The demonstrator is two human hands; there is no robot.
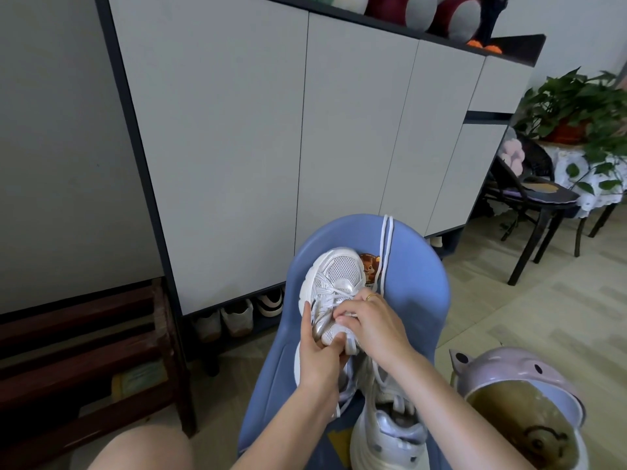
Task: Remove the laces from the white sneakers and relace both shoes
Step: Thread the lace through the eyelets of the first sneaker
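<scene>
A white mesh sneaker (334, 279) lies on a blue plastic chair (417, 300), toe pointing away from me. My left hand (317, 351) grips its heel end from the left side. My right hand (371, 320), with a gold ring on one finger, pinches the white lace over the tongue near the upper eyelets. A loose white lace (386, 245) lies stretched across the chair seat toward its far edge. The second white sneaker (386, 432) stands on the chair close to me, under my right forearm, its heel opening facing me.
A tall grey cabinet (271, 130) stands right behind the chair, with shoes (237, 317) in the gap under it. A dark wooden rack (84, 351) is at left. A lilac stool (522, 401) sits at lower right. A black chair (529, 191) and potted plant (573, 110) stand at far right.
</scene>
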